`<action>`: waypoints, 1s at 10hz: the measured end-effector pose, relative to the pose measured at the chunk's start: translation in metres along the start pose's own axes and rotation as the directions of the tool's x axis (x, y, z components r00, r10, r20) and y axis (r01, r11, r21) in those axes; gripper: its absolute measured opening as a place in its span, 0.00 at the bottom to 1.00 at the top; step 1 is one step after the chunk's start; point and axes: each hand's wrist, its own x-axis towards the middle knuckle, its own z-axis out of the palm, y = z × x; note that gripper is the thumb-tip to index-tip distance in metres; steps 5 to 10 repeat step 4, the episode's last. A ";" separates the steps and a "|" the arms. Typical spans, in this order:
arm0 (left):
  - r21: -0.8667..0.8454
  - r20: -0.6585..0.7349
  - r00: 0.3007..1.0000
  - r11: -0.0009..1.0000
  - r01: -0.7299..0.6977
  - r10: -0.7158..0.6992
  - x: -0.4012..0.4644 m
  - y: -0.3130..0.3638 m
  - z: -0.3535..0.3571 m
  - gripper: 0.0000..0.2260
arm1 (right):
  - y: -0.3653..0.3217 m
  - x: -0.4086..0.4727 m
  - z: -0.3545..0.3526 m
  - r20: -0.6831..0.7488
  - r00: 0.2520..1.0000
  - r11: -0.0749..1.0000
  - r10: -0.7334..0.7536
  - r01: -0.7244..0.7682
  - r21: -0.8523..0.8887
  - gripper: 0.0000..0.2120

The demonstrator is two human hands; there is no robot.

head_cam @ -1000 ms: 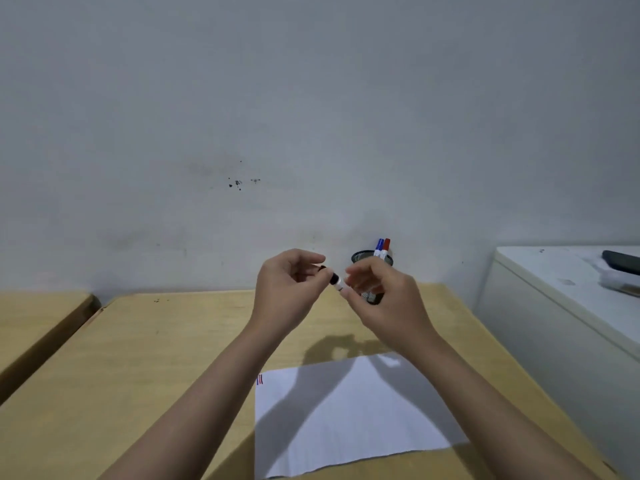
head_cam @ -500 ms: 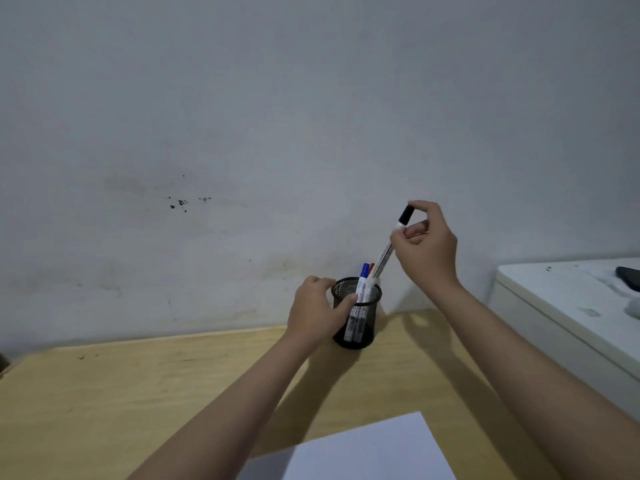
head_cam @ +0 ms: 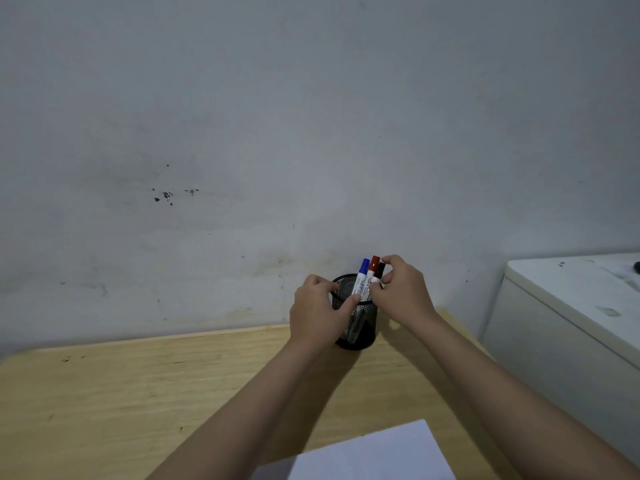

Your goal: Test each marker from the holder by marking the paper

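1. the black wire-mesh cylindrical holder (head_cam: 360, 327) stands on the pale wooden table (head_cam: 138, 393) close to the grey wall, and three white-barrelled markers stand in it, leaning right: a blue-capped marker (head_cam: 362, 277), a red-capped marker (head_cam: 372, 268) and a black-capped marker (head_cam: 380, 271).
2. the right hand (head_cam: 401, 292) is at the tops of the markers; its fingers (head_cam: 389, 261) are pinched about the black-capped marker, one over the cap and others against the barrel just below. the marker sits low in the holder with its cap on.
3. the left hand (head_cam: 318, 313) wraps the holder's near-left side, thumb across the front mesh and fingers over the rim, clenched on it to steady it.
4. judgement: the step in hand is an exchange at the holder. whether the black-capped marker is being seated or lifted cannot be told from this view alone.
5. the white sheet of paper (head_cam: 374, 455) lies at the table's near edge, well apart from the holder; only its far corner shows, and no marks are visible on that part.
6. next, as i judge it: one marker must be drawn clear without dragging its neighbours, the left hand must free itself to pull the cap, and the tip must be brought down to the paper.
7. a white cabinet (head_cam: 561, 323) stands to the right of the table.
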 end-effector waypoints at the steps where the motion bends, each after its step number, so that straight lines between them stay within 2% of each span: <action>1: 0.034 0.052 0.998 0.999 -0.039 0.037 -0.005 0.007 -0.005 0.21 | -0.009 -0.004 -0.011 0.001 1.000 1.000 0.006 -0.006 -0.026 0.32; 2: 0.016 0.101 0.995 0.999 -0.030 0.028 -0.017 0.018 -0.021 0.26 | -0.029 -0.014 -0.033 -0.030 0.999 0.998 -0.025 0.024 -0.050 0.31; 3: -0.003 0.045 0.995 0.996 -0.085 0.085 -0.026 0.031 -0.042 0.29 | -0.058 -0.029 -0.061 -0.114 0.982 0.989 -0.148 0.148 -0.010 0.28; 4: -0.033 -0.029 0.988 0.988 -0.154 0.153 -0.037 0.054 -0.074 0.30 | -0.091 -0.061 -0.093 -0.259 0.910 0.938 -0.323 0.345 0.042 0.24; 10: -0.033 -0.029 0.988 0.988 -0.154 0.153 -0.037 0.054 -0.074 0.30 | -0.091 -0.061 -0.093 -0.259 0.910 0.938 -0.323 0.345 0.042 0.24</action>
